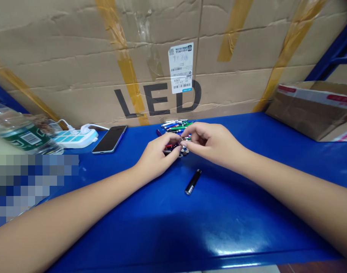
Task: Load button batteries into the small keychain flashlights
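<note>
My left hand (159, 153) and my right hand (213, 142) meet above the blue table, fingertips almost touching. Both are closed in a pinch around something small and shiny, too hidden to name. Just under the fingertips lie several small round discs (185, 152) that look like button cells. Behind the hands is a pile of slim, pen-like metallic tubes (173, 124) in silver, blue, green and red, partly covered by my fingers. Nearer to me, apart from both hands, a short black cylinder (193, 182) with silvery ends lies at a slant.
A phone (110, 139) lies left of the pile, beside a white and blue power strip (74, 138) with plugs in it. Further left stands a plastic bottle (22, 132). A large cardboard box (233, 87) walls off the back; a smaller open carton (304, 113) sits at right.
</note>
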Demonstrator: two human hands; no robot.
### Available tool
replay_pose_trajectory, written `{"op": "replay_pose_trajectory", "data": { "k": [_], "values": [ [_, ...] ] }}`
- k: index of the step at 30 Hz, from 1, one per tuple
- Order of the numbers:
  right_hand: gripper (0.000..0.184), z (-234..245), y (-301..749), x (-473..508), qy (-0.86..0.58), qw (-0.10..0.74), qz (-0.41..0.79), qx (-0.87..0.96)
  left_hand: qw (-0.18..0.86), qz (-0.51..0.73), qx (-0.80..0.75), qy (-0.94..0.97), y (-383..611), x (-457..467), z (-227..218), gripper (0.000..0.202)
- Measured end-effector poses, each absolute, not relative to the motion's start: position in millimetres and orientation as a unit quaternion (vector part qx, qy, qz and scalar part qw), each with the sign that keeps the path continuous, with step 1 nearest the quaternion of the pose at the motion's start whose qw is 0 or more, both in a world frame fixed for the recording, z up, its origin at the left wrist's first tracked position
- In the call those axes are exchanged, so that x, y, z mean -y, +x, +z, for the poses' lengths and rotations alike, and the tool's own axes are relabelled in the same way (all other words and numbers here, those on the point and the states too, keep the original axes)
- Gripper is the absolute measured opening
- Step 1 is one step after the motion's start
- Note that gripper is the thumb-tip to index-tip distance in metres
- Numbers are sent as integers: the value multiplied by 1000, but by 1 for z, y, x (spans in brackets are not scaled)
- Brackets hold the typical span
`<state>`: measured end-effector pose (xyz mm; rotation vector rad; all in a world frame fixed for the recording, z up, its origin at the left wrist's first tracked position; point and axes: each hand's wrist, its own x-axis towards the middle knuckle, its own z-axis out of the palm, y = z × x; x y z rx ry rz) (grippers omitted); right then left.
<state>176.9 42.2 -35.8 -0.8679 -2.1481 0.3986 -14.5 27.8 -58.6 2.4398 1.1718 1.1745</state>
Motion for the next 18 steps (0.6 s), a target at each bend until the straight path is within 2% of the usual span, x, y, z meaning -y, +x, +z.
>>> {"op": "replay_pose_trajectory", "data": {
  "k": [18],
  "values": [
    [15, -37, 179, -44, -346, 360, 153, 853, 108, 391, -398, 823, -14, -28, -58, 16]
  ]
}}
